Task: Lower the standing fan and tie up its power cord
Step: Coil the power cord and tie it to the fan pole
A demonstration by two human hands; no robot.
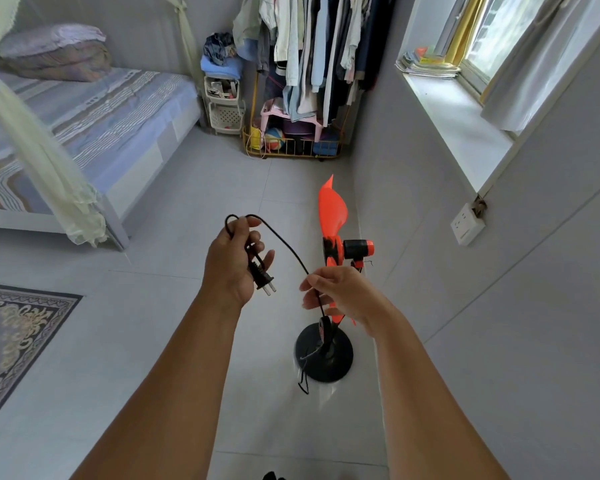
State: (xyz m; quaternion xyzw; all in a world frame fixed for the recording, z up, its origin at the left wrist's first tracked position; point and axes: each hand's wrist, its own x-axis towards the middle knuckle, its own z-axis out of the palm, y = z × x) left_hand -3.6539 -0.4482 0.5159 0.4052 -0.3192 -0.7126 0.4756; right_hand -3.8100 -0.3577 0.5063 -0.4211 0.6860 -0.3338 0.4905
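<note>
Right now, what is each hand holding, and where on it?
Both hold the power cord: left hand grips the looped end near the plug; right hand pinches it farther along.

left hand [232, 265] and right hand [343, 294] held out ahead, fingers [254, 238] curled gripping.

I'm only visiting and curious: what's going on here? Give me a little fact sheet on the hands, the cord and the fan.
Left hand: grips the plug and a loop of the power cord
Right hand: pinches the cord further along
Cord state: unplugged, not yet tied, runs down towards the fan's base
Fan: orange blades, black round base, standing on the tiled floor
Wall socket: right wall, below the window
</note>
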